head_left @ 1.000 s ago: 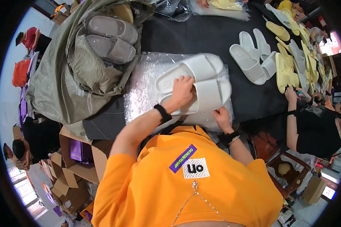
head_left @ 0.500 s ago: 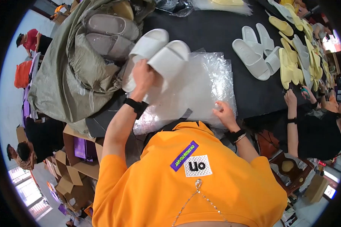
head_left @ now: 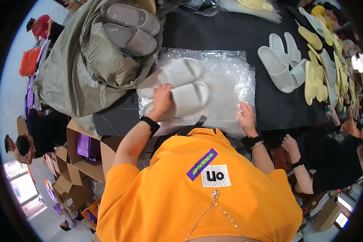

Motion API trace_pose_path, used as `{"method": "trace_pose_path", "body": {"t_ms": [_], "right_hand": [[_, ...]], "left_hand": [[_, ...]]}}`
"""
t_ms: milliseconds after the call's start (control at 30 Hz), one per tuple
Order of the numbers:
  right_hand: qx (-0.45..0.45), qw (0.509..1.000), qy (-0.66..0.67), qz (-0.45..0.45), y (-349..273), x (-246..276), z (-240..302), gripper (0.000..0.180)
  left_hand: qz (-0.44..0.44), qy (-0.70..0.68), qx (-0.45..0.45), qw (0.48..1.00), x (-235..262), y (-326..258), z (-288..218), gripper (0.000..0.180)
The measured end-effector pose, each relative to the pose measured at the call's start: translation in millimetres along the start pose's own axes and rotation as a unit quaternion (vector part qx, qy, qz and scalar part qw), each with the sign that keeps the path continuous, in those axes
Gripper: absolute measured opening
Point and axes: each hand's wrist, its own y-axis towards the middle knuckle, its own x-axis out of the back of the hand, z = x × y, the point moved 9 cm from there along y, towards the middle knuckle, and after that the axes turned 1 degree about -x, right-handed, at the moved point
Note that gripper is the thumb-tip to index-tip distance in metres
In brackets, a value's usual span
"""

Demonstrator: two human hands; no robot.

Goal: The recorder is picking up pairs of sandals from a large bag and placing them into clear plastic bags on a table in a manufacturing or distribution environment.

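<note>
Your orange shirt (head_left: 197,193) fills the near edge at 6 o'clock, both forearms reaching away from you over a black table (head_left: 213,36). Your left hand (head_left: 162,101), a black band at the wrist, has its grip clenched over a pair of white slide sandals (head_left: 181,86), stacked side by side and resting on the near left part of a stack of clear plastic bags (head_left: 230,80). Your right hand (head_left: 246,117) lies at 4 o'clock from the sandals, fingers flat and released, pressing the near edge of the bags. Just beyond your left hand, at 10 o'clock, an olive-green sack (head_left: 76,68) slumps on the table with grey sandals (head_left: 129,26) lying on top. Farther off at 2 o'clock sit more white sandals (head_left: 280,60), then a row of yellow sandals (head_left: 316,78). Another person's hand (head_left: 290,147) shows at 3 o'clock, beside the table edge.
</note>
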Motion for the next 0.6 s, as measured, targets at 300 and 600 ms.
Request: {"method": "trace_pose_path", "body": {"t_ms": [300,600], "right_hand": [[-0.015,0.999,0.022,0.036,-9.4,0.7,27.2,0.037],[0.049,0.997,-0.044,0.035,-39.2,-22.9,20.0,0.021]], "left_hand": [[-0.065,-0.097,-0.001,0.993,69.2,55.7,-49.0,0.021],[0.153,-0.086,-0.095,0.98,-66.9,82.6,-164.3,0.023]]}}
